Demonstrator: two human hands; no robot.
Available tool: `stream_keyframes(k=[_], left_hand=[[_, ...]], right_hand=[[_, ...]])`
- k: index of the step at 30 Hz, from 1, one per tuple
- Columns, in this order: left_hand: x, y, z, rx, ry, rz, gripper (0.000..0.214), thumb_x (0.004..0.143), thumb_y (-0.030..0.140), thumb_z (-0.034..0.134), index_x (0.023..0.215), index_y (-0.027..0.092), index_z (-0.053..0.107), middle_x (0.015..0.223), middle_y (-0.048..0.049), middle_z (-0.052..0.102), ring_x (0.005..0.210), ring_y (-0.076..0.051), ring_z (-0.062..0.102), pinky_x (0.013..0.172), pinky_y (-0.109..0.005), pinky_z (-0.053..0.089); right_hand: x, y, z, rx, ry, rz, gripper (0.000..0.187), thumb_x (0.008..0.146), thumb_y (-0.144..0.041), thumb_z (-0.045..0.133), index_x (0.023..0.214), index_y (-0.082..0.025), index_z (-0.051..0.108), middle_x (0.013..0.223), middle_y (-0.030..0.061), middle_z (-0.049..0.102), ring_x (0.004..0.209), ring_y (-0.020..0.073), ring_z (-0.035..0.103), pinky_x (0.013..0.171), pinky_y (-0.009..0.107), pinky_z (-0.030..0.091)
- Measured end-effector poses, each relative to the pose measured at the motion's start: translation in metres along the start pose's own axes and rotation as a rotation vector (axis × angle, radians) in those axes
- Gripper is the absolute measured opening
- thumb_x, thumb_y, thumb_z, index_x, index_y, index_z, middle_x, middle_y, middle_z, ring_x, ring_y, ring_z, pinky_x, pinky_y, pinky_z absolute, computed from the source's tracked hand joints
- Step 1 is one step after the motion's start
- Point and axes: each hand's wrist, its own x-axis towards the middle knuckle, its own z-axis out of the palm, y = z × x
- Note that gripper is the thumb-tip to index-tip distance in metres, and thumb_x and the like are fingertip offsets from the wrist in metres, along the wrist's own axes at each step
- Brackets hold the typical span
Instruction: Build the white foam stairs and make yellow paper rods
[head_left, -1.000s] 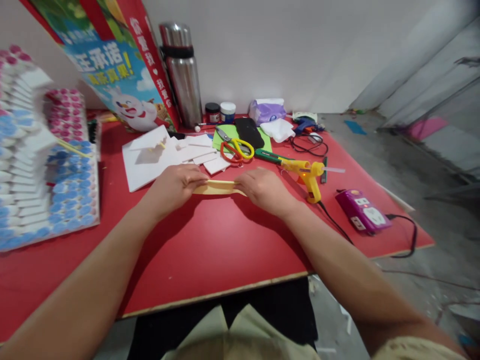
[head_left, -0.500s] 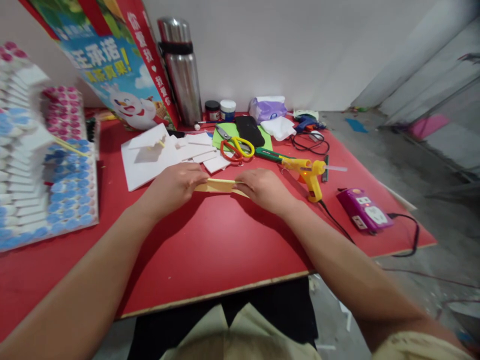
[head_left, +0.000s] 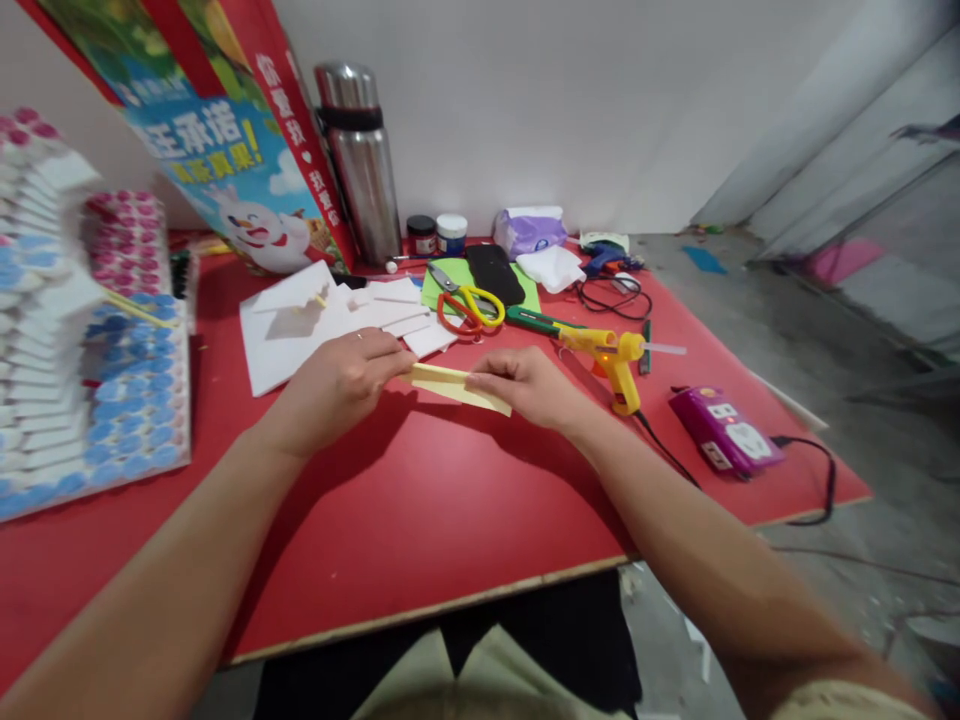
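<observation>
Pinching one yellow strip [head_left: 459, 388] at its two ends, fingers of left hand [head_left: 341, 385] and right hand [head_left: 525, 385] closed on it, low over red worktop [head_left: 420, 500], near one glue gun [head_left: 611, 355], one scissors [head_left: 469, 305], one flask [head_left: 364, 160], two jars [head_left: 421, 235].

Matt pale-yellow foam strip [head_left: 459, 386] on a smooth, red, wood-edged tabletop [head_left: 420, 500]; polished steel flask [head_left: 362, 160]; glossy yellow plastic glue gun [head_left: 611, 358]; matt white foam sheets [head_left: 300, 320].
</observation>
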Motion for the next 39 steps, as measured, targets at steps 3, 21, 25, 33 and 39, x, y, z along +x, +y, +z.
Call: stream_keyframes(k=[3,21,25,33,39], left_hand=[[-0.002,-0.004,0.001,-0.090,-0.093,-0.065,0.034,0.101,0.016,0.043,0.091,0.014,0.075,0.084,-0.0086,0.071,0.076,-0.019,0.064,0.068,-0.030,0.048],[0.004,0.006,-0.006,0.040,0.063,0.049,0.031,0.104,0.020,0.044,0.103,0.013,0.075,0.092,-0.0113,0.073,0.082,-0.022,0.063,0.070,-0.033,0.049],[0.005,0.007,-0.003,-0.009,0.019,-0.036,0.037,0.103,0.018,0.041,0.093,0.014,0.077,0.086,-0.0105,0.072,0.079,-0.021,0.063,0.070,-0.032,0.048],[-0.001,-0.002,0.001,-0.190,-0.070,-0.157,0.033,0.102,0.024,0.048,0.091,0.015,0.077,0.080,-0.0063,0.071,0.072,-0.017,0.065,0.064,-0.028,0.048],[0.002,0.004,-0.003,0.000,0.069,0.004,0.032,0.103,0.019,0.045,0.106,0.014,0.076,0.095,-0.0127,0.074,0.087,-0.023,0.066,0.076,-0.034,0.050]], right_hand=[[0.000,0.001,0.005,-0.413,0.052,-0.150,0.026,0.101,-0.030,0.055,0.092,-0.012,0.072,0.085,0.0105,0.072,0.073,0.0179,0.055,0.069,0.031,0.036],[-0.003,0.000,-0.009,0.300,-0.120,0.101,0.040,0.096,-0.049,0.059,0.071,-0.018,0.058,0.057,-0.0055,0.042,0.052,0.0096,0.035,0.052,0.025,0.029],[-0.002,0.003,-0.004,-0.062,-0.008,-0.050,0.032,0.100,-0.038,0.056,0.080,-0.016,0.066,0.066,0.0005,0.058,0.062,0.0133,0.049,0.062,0.028,0.034],[-0.002,-0.002,0.000,-0.499,0.028,-0.135,0.028,0.103,-0.028,0.049,0.091,-0.012,0.068,0.083,0.0115,0.069,0.071,0.0183,0.054,0.067,0.031,0.033],[-0.003,0.002,-0.010,0.208,-0.122,0.102,0.038,0.099,-0.047,0.053,0.075,-0.019,0.056,0.057,-0.0052,0.043,0.051,0.0106,0.035,0.053,0.026,0.029]])
